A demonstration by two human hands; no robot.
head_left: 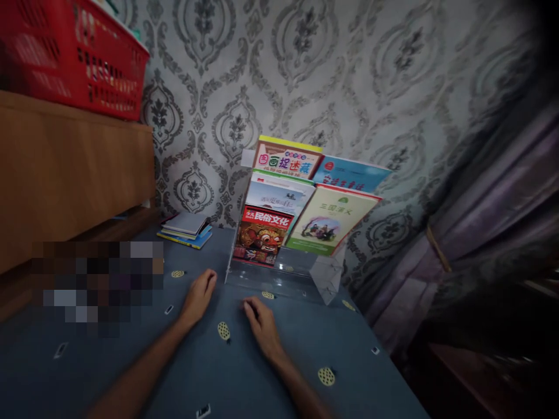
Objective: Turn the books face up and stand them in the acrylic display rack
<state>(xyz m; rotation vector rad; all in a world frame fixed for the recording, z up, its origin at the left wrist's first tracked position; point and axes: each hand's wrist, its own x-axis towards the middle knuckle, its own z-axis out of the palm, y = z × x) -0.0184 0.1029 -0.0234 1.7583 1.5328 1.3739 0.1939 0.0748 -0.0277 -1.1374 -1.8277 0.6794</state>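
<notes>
My left hand (200,297) rests on the blue patterned cloth with its fingers curled in, holding nothing that I can see. To its right, my right hand (262,329) also lies on the cloth, loosely closed, with nothing visible in it. Just beyond both hands stands a clear acrylic book rack (301,282). Leaning in its tiers are a red book with a mask on the cover (263,235), a pale blue book (279,193), a green book (329,221), a brown and yellow book (286,158) and a blue book (351,173). Neither hand touches the rack.
A small pile of books (186,227) lies at the back left. Beside it is a wooden cabinet (78,180) bearing a red plastic basket (113,70). A pixelated patch hides part of the left side. A tied curtain (441,233) hangs past the right edge.
</notes>
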